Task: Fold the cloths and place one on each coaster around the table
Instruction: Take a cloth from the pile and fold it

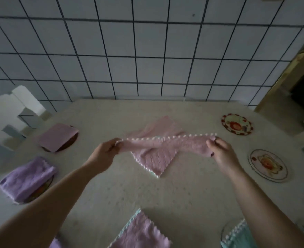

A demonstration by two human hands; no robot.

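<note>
Hands, left [106, 153] and right [222, 153], each grip pinching pink cloth's [163, 147] scalloped edge taut; table [183, 197] beneath.

Speckled table [165, 194] bears cloths [153, 163] and round coasters [236, 124].

Both arms outstretched, left hand [106, 150] and right hand [221, 151] pinching.

A pink waffle-textured cloth [165, 145] hangs stretched between the left hand [106, 151] and the right hand [221, 151] above the middle of the speckled pale tabletop [183, 194], over more pink cloth [153, 163] lying there. At the left edge two folded lilac cloths [57, 137] [27, 179] each lie on a coaster. At the right sit two bare round patterned glass coasters [236, 124] [268, 165], one behind the other. Nearest, a pink cloth with a scalloped edge [140, 231] lies left of a teal cloth [239, 237]. A tiled wall [147, 51] stands behind.
</note>
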